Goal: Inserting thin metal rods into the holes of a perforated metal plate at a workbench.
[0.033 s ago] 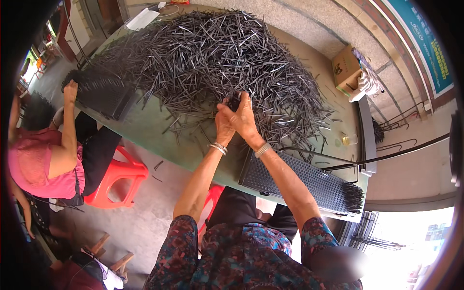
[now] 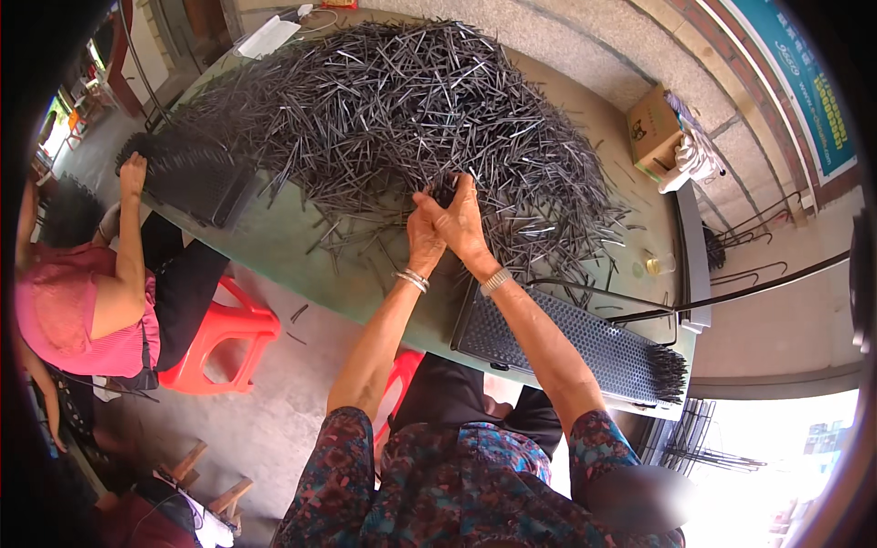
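Observation:
My left hand (image 2: 426,236) and my right hand (image 2: 463,224) are together at the near edge of a big heap of thin dark sticks (image 2: 393,100). Both are closed around a small bunch of dark sticks (image 2: 444,190), which the fingers partly cover. What the sticks are made of I cannot tell. Under my right forearm, along the table's near edge, lies a long black perforated tray (image 2: 607,345). Many short dark sticks (image 2: 670,373) stand upright in its right end.
At the left a person in pink (image 2: 82,310) reaches to another perforated tray (image 2: 203,187). A red plastic stool (image 2: 215,342) stands beside the green table (image 2: 315,279). A cardboard box (image 2: 650,137) with cloth sits at the back right. A dark rod (image 2: 758,290) crosses the right side.
My fingers have shifted very slightly around the bunch of sticks. Everything else looks the same.

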